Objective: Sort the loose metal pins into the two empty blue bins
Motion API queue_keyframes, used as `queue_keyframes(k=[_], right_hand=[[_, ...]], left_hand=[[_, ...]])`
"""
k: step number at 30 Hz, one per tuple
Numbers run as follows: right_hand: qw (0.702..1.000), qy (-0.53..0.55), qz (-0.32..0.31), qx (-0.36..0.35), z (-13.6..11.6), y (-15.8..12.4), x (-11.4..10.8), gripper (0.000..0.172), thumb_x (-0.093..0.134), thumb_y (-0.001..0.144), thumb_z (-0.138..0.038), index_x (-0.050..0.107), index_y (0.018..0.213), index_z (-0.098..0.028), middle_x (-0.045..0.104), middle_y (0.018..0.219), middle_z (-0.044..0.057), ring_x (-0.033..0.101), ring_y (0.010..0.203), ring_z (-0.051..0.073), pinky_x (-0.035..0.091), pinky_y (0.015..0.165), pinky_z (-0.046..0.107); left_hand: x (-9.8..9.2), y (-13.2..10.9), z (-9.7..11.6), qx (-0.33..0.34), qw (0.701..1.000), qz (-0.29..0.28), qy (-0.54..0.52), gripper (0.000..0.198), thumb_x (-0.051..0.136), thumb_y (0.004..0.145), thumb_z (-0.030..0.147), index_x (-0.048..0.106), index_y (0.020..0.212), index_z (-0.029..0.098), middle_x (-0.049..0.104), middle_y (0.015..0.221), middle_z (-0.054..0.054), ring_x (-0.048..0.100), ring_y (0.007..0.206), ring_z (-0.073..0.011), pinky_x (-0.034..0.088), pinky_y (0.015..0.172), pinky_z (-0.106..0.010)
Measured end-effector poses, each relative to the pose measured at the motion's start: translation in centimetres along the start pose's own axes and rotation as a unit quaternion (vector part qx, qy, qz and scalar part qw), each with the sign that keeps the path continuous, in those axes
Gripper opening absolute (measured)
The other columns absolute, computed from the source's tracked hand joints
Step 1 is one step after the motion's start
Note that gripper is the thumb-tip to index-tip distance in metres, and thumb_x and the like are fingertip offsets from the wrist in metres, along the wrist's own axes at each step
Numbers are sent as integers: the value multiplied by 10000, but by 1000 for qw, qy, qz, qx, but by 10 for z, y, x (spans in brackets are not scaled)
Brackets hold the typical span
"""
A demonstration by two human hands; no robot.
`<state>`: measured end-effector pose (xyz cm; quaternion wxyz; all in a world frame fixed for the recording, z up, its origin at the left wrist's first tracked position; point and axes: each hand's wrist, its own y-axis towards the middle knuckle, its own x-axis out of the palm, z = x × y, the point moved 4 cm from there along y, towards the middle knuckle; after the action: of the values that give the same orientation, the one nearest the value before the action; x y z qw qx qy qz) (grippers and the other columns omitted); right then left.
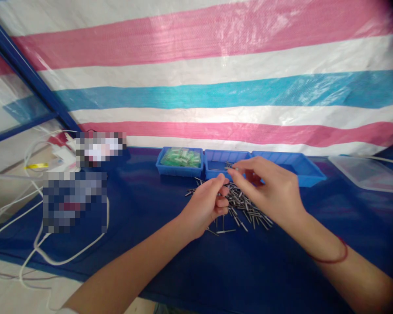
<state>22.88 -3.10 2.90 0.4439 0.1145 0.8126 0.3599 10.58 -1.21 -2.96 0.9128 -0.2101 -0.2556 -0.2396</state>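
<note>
1. Here are the metal pins (247, 211), heaped loosely at the middle of the table, pointing every which way, partly hidden behind both hands.
2. Up at the right hand (271, 187), thumb and forefinger come together, gripping what looks like one small pin (232, 168) just above the heap.
3. The left hand (205, 203) sits close by, its fingers curled in and the thumb laid along the top; whether anything is tucked inside, one cannot tell.
4. So the step in hand appears to be handling pins singly, fingertip to fingertip. The next move seems to call for a light, steady pinch and clear room between the two thumbs.
5. Right behind the heap stands the middle bin (227, 154), a few pins inside it, partly blocked by the fingers.
6. Flanking it: the left bin (173, 172), holding a green bag (183, 158) of pale pieces, and the right bin (309, 175).
7. Farther out, a clear plastic lid (370, 176) lies to the right, white cables (108, 216) loop to the left, and a striped sheet (183, 98) hangs behind everything.
</note>
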Motion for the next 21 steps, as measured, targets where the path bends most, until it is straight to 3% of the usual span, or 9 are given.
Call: queue_keyframes(k=[4,7,9,11,14,17,21], right_hand=[[997,-73,-22,10,37,27,24,186,494,912,-287,641,957,-182,684,863,80,588,664,184,433,651,332],[989,-136,-53,31,56,34,32,248,521,890,-307,635,1043,-148,688,935,119,625,792,245,426,643,340],[988,-144,-46,41,57,29,26,271,519,890,-318,631,1069,-148,686,947,119,624,790,241,425,641,334],[991,-123,-29,48,52,20,15,261,505,896,-317,636,1053,-156,684,914,100,609,728,207,428,644,323],[995,-74,-8,64,48,-1,2,241,502,892,-310,639,1022,-159,674,842,68,570,645,165,441,647,308],[994,-36,-4,103,59,-21,1,234,503,883,-307,640,1008,-163,676,821,55,544,590,145,454,617,297],[990,-6,-26,135,76,-37,5,226,504,875,-284,642,1008,-165,678,802,47,555,580,143,454,592,283]], left_hand=[[-7,1,6,16,997,49,55,283,609,816,417,475,922,192,439,717,60,332,456,-6,218,436,-146],[-8,1,13,43,987,37,151,219,556,844,389,483,918,196,454,694,60,329,450,-21,223,439,-163],[-11,1,19,82,960,22,268,181,513,869,358,522,941,192,485,688,49,368,475,-43,267,463,-180],[-13,0,29,164,890,19,425,168,530,863,316,587,954,186,552,733,22,475,580,-78,358,549,-203],[-11,-1,33,238,756,-7,610,173,496,887,271,643,917,186,623,841,-14,557,715,-126,426,681,-249],[0,0,28,279,639,-63,714,197,467,896,215,656,938,181,639,942,-40,586,834,-157,445,785,-279],[23,4,6,295,508,-162,793,215,468,917,255,666,973,192,636,920,-50,591,870,-182,449,811,-307]])
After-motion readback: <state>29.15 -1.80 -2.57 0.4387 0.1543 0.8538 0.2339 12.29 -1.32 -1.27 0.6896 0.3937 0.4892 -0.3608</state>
